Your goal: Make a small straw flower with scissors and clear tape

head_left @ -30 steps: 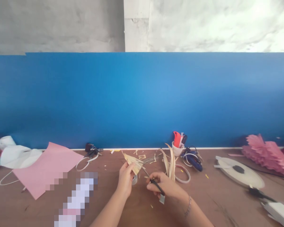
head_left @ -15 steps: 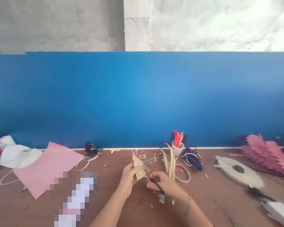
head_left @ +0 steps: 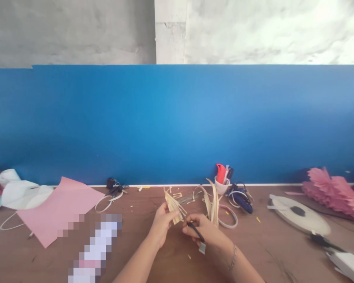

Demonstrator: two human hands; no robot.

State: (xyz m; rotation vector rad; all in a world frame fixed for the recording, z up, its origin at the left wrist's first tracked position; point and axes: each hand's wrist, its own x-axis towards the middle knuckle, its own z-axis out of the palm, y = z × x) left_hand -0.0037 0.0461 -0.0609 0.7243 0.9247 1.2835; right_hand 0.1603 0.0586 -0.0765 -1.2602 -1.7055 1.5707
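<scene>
My left hand (head_left: 162, 224) pinches a pale, dry corn husk (head_left: 173, 208) between thumb and fingers; its edge is slit into thin strips. Close on the right, my right hand (head_left: 202, 230) is closed around scissors (head_left: 196, 231) with black handles, their tip by the husk's lower right edge. A small grey tag (head_left: 202, 247) hangs at the handle's lower end. How far the blades are apart is hidden. More long dry husk leaves (head_left: 214, 204) stand up just behind my right hand.
Husk scraps (head_left: 177, 195) litter the brown table. Behind are a white cup of pens (head_left: 222, 186), a tape roll (head_left: 228, 217) and a blue object (head_left: 244, 204). Pink paper (head_left: 60, 208) lies left; a glue gun (head_left: 346, 263), a pale oval disc (head_left: 309, 218) and pink crepe paper (head_left: 333, 190) lie right.
My left thumb has shifted slightly right over the husk, and the husk has turned a little. My right hand keeps nearly the same place.
</scene>
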